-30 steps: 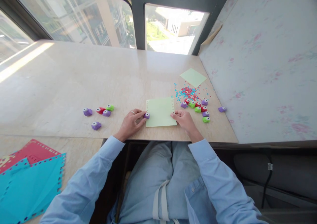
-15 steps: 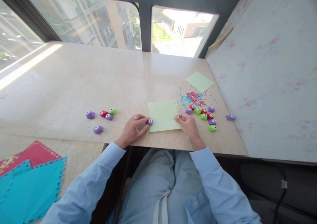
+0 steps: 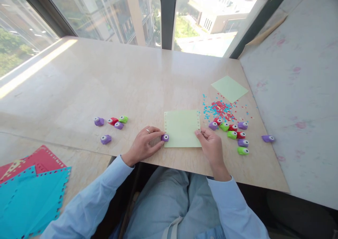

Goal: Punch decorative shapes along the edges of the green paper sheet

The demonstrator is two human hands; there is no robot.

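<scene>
Green paper (image 3: 182,128) lies flat just below the middle of the frame, near the table (image 3: 79,87) front edge. Our left hand (image 3: 144,145) has its grip closed on a purple punch (image 3: 165,137) at the sheet's lower left edge, while our right hand (image 3: 211,145) pinches the right edge, likely to steady it. More punches (image 3: 232,133) cluster right, by confetti (image 3: 220,108).
</scene>
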